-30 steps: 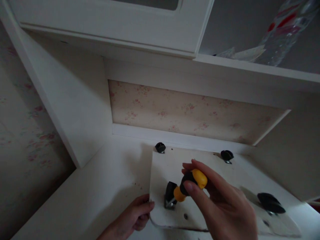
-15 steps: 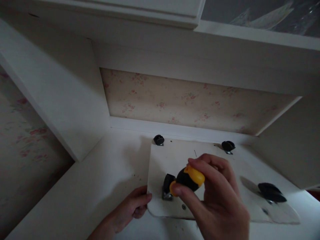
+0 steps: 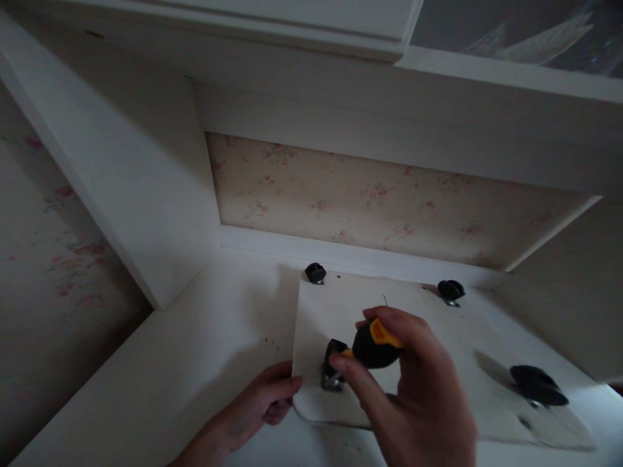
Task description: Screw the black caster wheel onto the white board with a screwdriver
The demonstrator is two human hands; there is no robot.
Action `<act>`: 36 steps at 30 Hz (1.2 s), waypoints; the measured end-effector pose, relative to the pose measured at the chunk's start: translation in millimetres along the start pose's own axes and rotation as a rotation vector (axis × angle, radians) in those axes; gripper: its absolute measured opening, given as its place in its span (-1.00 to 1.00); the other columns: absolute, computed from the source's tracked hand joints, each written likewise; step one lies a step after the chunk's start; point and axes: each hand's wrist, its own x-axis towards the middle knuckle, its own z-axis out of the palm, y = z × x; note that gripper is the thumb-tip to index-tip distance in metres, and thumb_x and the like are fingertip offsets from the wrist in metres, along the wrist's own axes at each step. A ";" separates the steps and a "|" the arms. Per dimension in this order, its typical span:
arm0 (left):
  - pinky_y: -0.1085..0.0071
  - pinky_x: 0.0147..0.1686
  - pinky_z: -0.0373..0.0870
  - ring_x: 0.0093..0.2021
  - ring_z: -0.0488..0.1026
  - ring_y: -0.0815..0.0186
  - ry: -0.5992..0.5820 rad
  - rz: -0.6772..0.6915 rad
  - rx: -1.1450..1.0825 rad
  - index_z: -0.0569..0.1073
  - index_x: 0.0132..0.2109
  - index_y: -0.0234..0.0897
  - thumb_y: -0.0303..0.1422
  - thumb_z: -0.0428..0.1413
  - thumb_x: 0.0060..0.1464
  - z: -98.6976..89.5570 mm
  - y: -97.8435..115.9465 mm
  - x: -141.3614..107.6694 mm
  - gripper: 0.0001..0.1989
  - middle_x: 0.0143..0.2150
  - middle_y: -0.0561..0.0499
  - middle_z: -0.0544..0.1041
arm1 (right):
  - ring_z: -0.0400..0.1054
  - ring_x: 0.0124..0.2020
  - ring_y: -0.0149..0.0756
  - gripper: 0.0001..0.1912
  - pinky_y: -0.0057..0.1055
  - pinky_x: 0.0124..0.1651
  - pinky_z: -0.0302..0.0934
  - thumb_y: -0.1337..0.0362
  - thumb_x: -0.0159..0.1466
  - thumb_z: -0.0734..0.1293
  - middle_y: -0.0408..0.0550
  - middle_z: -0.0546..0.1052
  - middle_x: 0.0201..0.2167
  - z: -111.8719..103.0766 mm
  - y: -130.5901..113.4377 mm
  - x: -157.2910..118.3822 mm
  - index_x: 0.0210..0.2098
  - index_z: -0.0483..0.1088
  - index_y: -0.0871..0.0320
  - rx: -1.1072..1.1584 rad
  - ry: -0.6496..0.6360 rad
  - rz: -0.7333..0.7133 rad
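My right hand (image 3: 413,383) is closed round the black and yellow handle of a stubby screwdriver (image 3: 376,345). Its tip is hidden behind the thumb, close to a black caster wheel (image 3: 333,363) at the near left corner of a white board (image 3: 335,311). With thumb and curled fingers, my left hand (image 3: 265,399) grips the board's left edge. Three more casters stand on the board: one at the far left (image 3: 315,273), one at the far right (image 3: 451,290) and one at the near right (image 3: 538,385).
The board lies on a white desk surface (image 3: 204,337). A white side panel (image 3: 136,181) rises at left, and a white shelf unit (image 3: 341,84) hangs above. Flowered wallpaper (image 3: 350,201) shows behind. Small crumbs (image 3: 267,340) lie left of the board.
The screwdriver handle has turned in my right hand, showing less yellow. My right thumb has shifted over the near left caster. My left hand keeps its hold, and the view has shifted slightly.
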 end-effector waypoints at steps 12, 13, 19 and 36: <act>0.43 -0.55 -0.21 -0.56 -0.14 0.48 0.009 0.012 -0.010 0.42 -0.20 -0.27 -0.18 0.23 0.07 6.5 6.2 -0.9 -0.73 -0.51 0.21 0.07 | 0.47 0.09 -0.12 -0.43 -0.20 0.01 0.51 0.43 0.32 0.34 0.00 0.35 0.23 6.7 -7.0 0.2 0.21 0.18 -0.19 0.296 -0.031 0.159; 0.43 -0.55 -0.21 -0.56 -0.15 0.48 0.011 0.011 -0.011 0.42 -0.20 -0.27 -0.18 0.23 0.07 7.2 7.1 -1.4 -0.73 -0.51 0.21 0.07 | 0.49 0.05 -0.12 -0.46 -0.24 -0.03 0.53 0.40 0.30 0.38 0.01 0.35 0.21 6.1 -3.8 1.2 0.19 0.24 -0.16 0.234 -0.036 0.146; 0.42 -0.55 -0.20 -0.57 -0.13 0.49 0.020 0.009 -0.004 0.38 -0.25 -0.26 -0.16 0.23 0.06 8.2 7.8 -1.7 -0.72 -0.52 0.21 0.09 | 0.51 -0.02 -0.16 -0.41 -0.29 -0.09 0.53 0.32 0.38 0.31 0.04 0.43 0.12 -2.4 6.3 -3.1 0.35 0.18 -0.17 0.027 -0.080 0.090; 0.44 -0.56 -0.22 -0.57 -0.15 0.48 0.013 0.005 0.008 0.47 -0.13 -0.30 -0.16 0.21 0.12 6.3 3.9 -0.1 -0.70 -0.53 0.23 0.06 | 0.47 0.04 -0.14 -0.35 -0.19 -0.06 0.47 0.34 0.38 0.33 -0.01 0.47 0.11 9.4 -4.0 -6.5 0.37 0.11 -0.21 0.014 -0.058 0.082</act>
